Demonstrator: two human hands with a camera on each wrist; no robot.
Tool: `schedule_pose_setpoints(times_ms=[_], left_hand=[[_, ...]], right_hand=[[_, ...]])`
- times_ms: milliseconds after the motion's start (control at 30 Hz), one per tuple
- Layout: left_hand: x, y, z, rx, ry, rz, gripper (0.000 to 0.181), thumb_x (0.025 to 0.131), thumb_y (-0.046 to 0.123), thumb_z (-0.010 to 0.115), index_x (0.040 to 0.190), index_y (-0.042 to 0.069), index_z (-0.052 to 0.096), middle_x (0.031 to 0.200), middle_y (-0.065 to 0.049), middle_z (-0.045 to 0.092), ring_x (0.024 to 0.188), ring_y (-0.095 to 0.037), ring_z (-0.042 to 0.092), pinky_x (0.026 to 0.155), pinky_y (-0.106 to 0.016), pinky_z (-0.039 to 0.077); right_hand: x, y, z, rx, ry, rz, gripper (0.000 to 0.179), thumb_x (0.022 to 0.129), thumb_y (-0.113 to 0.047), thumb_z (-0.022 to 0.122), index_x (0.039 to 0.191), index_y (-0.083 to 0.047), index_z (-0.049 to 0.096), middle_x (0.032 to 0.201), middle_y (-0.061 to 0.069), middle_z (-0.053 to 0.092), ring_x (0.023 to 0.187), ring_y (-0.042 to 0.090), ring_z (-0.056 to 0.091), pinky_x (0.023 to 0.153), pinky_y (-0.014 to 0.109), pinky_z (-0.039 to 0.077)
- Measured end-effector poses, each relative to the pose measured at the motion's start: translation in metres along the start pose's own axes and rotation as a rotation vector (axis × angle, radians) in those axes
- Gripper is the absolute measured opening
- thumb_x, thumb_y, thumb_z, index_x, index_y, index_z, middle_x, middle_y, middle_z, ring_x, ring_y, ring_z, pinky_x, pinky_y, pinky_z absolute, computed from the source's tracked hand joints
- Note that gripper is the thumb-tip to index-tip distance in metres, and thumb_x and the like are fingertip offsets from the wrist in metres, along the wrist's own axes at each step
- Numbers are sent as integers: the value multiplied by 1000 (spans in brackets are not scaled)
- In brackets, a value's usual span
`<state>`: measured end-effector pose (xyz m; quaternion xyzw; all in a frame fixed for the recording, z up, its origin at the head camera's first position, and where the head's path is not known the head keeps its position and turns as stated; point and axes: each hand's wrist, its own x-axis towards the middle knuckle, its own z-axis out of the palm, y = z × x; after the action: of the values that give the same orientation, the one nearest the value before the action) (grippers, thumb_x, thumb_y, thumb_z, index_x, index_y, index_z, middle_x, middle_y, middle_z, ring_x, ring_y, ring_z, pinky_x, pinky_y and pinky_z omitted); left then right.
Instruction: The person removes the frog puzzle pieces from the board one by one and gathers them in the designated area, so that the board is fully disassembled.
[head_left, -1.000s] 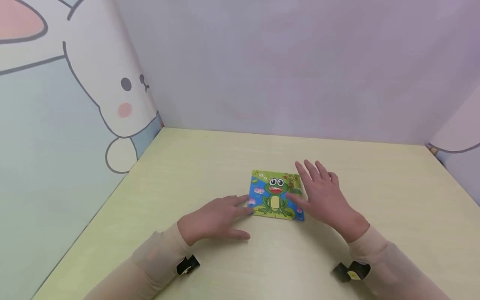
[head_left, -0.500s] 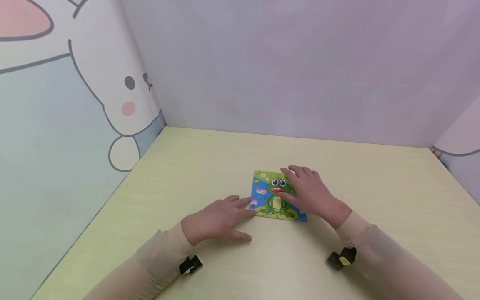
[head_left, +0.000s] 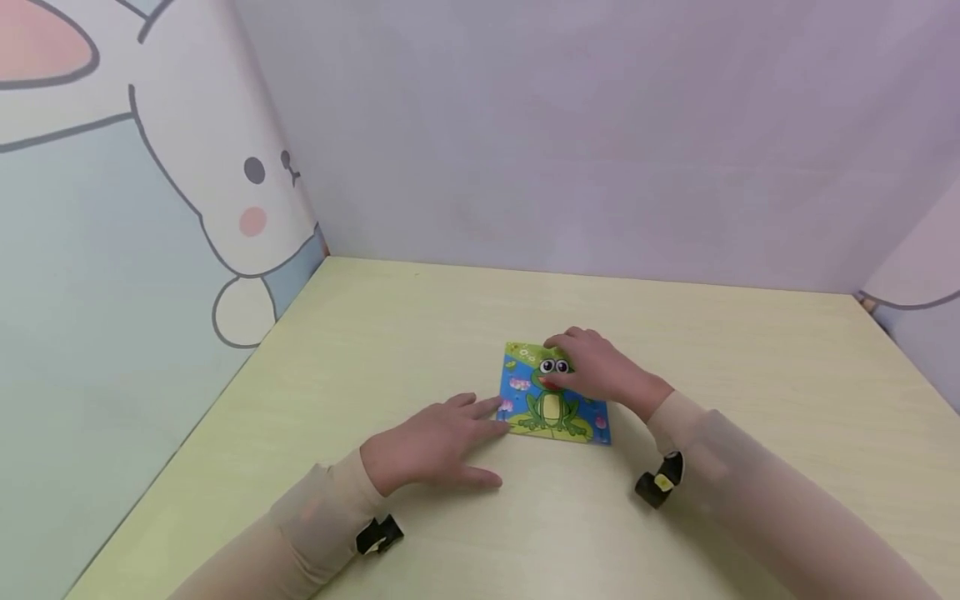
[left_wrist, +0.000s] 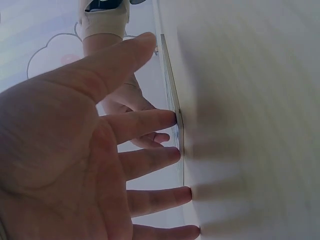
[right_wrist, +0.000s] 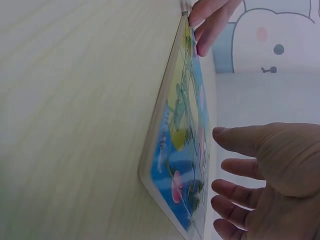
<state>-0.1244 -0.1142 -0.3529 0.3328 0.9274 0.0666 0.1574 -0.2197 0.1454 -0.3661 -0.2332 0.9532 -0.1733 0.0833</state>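
Observation:
A flat square frog picture board (head_left: 551, 410), with a pale wooden-looking edge (right_wrist: 160, 107), lies on the table. My left hand (head_left: 431, 442) rests at its left side with fingers spread and straight; two fingertips touch the board's near left corner and edge. Seen from the left wrist, the board (left_wrist: 173, 95) is a thin strip behind those fingertips. My right hand (head_left: 600, 367) is over the board's upper right part, hiding that corner. In the right wrist view its fingers (right_wrist: 235, 192) bend loosely just off the picture, with nothing gripped; whether any fingertip touches is unclear.
The pale wooden table (head_left: 405, 333) stretches around the board on all sides. A lilac backdrop (head_left: 570, 142) rises behind it, and a panel with a cartoon rabbit (head_left: 217, 183) stands along the left edge. Each wrist carries a small black device (head_left: 660, 481).
My right hand has moved left from beside the board to over its upper right part, its fingers bending more. The left hand and the board have stayed in place.

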Motion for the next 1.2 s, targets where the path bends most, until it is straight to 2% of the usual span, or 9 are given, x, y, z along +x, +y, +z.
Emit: schedule_pose_setpoints(times_ms=[200, 467, 633, 800, 1200], left_hand=[[0, 0, 0, 9, 4, 6, 70, 94, 54, 74, 151, 17, 57, 169, -8, 39, 152, -37, 41, 117, -51, 45], [0, 0, 1, 13, 2, 8, 71, 94, 54, 74, 151, 17, 57, 168, -7, 40, 152, -38, 40, 115, -52, 46], [0, 0, 1, 12, 13, 18, 69, 94, 54, 74, 150, 17, 59, 167, -7, 42, 150, -37, 42, 114, -52, 48], [1, -1, 2, 17, 15, 21, 69, 94, 54, 73, 150, 17, 59, 168, -7, 42, 150, -37, 42, 113, -52, 48], [3, -1, 2, 13, 5, 6, 68, 94, 55, 73, 150, 18, 59, 168, -7, 40, 150, -41, 41, 114, -54, 47]], right_hand=[[13, -5, 3, 37, -28, -1, 48, 100, -28, 70, 141, -4, 62, 134, 18, 62, 121, 35, 57, 106, 55, 50], [28, -12, 9, 28, -58, 12, 44, 102, -31, 70, 138, -7, 65, 134, 18, 60, 120, 33, 57, 108, 52, 50], [31, -13, 8, 36, -48, 0, 39, 102, -29, 70, 132, -5, 66, 130, 18, 61, 117, 33, 59, 106, 52, 51], [33, -14, 7, 52, -54, 6, 39, 102, -29, 70, 134, -6, 66, 129, 18, 61, 118, 34, 60, 107, 52, 51], [38, -17, 3, 17, -111, 27, 41, 101, -30, 71, 135, -8, 66, 133, 18, 60, 118, 33, 58, 105, 51, 52]])
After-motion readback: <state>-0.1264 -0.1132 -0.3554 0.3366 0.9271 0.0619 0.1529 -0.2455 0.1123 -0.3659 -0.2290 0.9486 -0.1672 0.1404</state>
